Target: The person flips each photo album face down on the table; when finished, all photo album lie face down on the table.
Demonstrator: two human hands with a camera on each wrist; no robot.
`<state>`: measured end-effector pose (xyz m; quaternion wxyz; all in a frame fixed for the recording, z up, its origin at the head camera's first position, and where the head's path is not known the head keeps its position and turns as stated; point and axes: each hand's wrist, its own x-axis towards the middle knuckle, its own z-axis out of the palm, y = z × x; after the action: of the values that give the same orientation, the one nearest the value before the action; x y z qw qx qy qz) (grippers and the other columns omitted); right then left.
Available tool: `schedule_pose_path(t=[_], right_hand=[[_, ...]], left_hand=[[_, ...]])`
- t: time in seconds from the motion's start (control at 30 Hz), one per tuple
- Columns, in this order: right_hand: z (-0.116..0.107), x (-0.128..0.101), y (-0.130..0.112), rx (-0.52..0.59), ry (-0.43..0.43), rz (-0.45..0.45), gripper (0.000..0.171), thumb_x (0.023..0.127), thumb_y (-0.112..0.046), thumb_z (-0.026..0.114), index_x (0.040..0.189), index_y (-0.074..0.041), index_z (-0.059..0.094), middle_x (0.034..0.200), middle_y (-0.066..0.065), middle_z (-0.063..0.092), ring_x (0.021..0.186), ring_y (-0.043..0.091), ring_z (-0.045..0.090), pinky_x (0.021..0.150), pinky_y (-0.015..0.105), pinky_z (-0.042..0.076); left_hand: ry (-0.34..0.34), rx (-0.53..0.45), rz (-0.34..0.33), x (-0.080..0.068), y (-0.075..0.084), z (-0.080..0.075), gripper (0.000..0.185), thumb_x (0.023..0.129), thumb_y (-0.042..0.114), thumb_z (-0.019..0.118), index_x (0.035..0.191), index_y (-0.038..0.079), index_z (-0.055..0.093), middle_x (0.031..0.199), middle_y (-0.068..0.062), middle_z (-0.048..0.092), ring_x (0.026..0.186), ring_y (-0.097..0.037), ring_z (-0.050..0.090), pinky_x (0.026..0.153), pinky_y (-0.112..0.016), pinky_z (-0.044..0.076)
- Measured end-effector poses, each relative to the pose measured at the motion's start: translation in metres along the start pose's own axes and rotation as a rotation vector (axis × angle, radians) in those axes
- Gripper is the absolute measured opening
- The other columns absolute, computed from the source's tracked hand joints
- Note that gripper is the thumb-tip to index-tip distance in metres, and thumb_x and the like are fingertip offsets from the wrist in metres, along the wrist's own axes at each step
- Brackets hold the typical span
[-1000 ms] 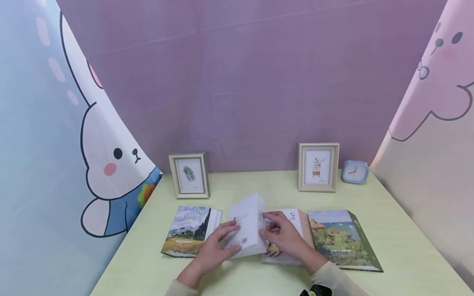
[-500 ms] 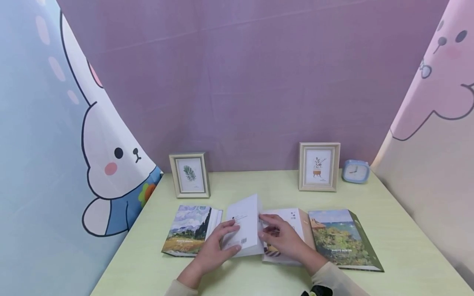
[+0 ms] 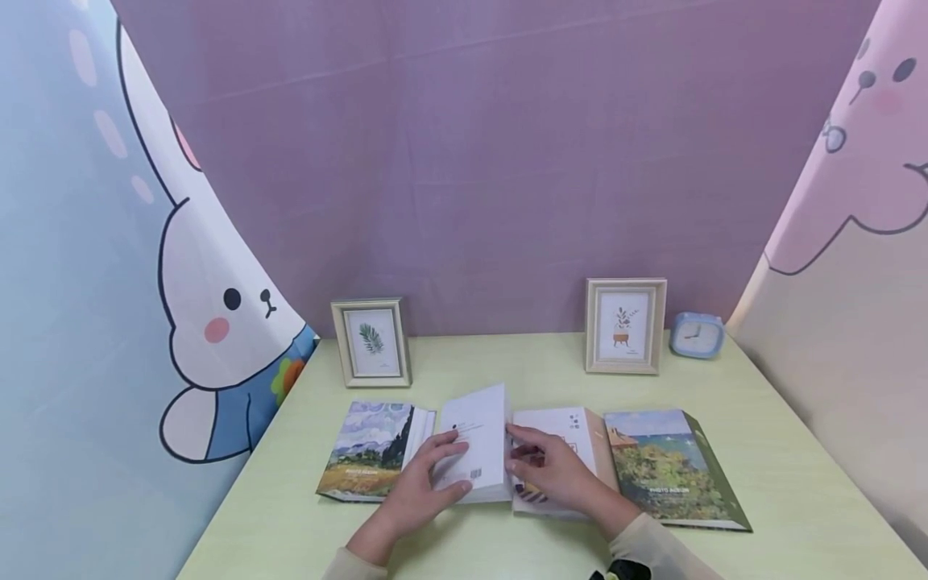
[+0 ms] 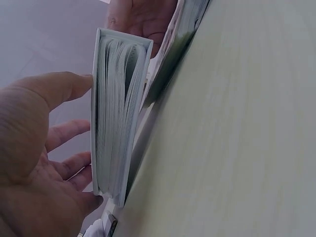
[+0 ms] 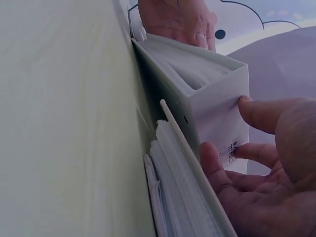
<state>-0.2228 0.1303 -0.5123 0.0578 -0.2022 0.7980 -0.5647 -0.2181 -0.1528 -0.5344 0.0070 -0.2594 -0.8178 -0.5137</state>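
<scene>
A white album (image 3: 474, 451) lies open at the middle of the desk (image 3: 507, 370), its thick block of pages raised; the left hand (image 3: 424, 483) rests flat-fingered on the cover; the right hand (image 3: 554, 475) presses relaxed fingers on the pages; painted-cover albums (image 3: 370, 451) (image 3: 670, 467) flank it; two frames (image 3: 371, 342) (image 3: 625, 325) and a clock (image 3: 696, 335) stand behind.

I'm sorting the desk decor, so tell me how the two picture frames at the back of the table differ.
The left frame shows a green feather-like leaf; the right frame shows a small potted plant. The left frame looks smaller and stands alone near the bunny curtain; the right frame looks larger and stands beside a blue clock. Both are pale, upright and portrait-shaped, at the table back edge.
</scene>
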Motion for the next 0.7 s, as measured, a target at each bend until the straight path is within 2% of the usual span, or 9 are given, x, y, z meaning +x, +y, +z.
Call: schedule_pose_path(t=[0.2, 0.4, 0.57, 0.7], right_hand=[[-0.0007, -0.0001, -0.0008, 0.009, -0.009, 0.004, 0.062, 0.098, -0.019, 0.075, 0.152, 0.000, 0.051, 0.145, 0.023, 0.058, 0.115, 0.033, 0.067, 0.095, 0.035, 0.058], [0.0008, 0.0018, 0.0051, -0.075, -0.019, 0.016, 0.067, 0.095, -0.020, 0.079, 0.151, 0.002, 0.051, 0.124, 0.015, 0.067, 0.105, 0.026, 0.067, 0.087, 0.027, 0.059], [0.0007, 0.0021, 0.0074, -0.071, -0.025, 0.021, 0.070, 0.093, -0.018, 0.081, 0.152, 0.002, 0.049, 0.123, 0.014, 0.065, 0.103, 0.024, 0.067, 0.084, 0.025, 0.059], [0.0002, 0.0019, 0.0072, -0.062, -0.030, 0.025, 0.070, 0.093, -0.018, 0.081, 0.152, 0.003, 0.049, 0.121, 0.014, 0.065, 0.102, 0.024, 0.067, 0.083, 0.025, 0.059]], left_hand=[[-0.004, -0.011, -0.014, 0.0003, 0.0004, -0.0010, 0.057, 0.087, 0.019, 0.086, 0.139, 0.010, 0.065, 0.158, -0.020, 0.044, 0.148, -0.044, 0.038, 0.120, -0.063, 0.026], [-0.017, 0.079, -0.019, -0.0008, 0.0015, -0.0003, 0.058, 0.087, 0.025, 0.086, 0.138, 0.006, 0.066, 0.156, -0.020, 0.047, 0.145, -0.044, 0.041, 0.118, -0.068, 0.029], [-0.015, 0.145, -0.007, -0.0009, 0.0021, 0.0008, 0.058, 0.086, 0.026, 0.086, 0.136, 0.003, 0.067, 0.154, -0.020, 0.049, 0.142, -0.045, 0.044, 0.115, -0.069, 0.033], [-0.014, 0.160, -0.006, -0.0004, 0.0006, 0.0014, 0.058, 0.085, 0.026, 0.087, 0.135, 0.004, 0.067, 0.154, -0.019, 0.050, 0.142, -0.045, 0.045, 0.115, -0.070, 0.033]])
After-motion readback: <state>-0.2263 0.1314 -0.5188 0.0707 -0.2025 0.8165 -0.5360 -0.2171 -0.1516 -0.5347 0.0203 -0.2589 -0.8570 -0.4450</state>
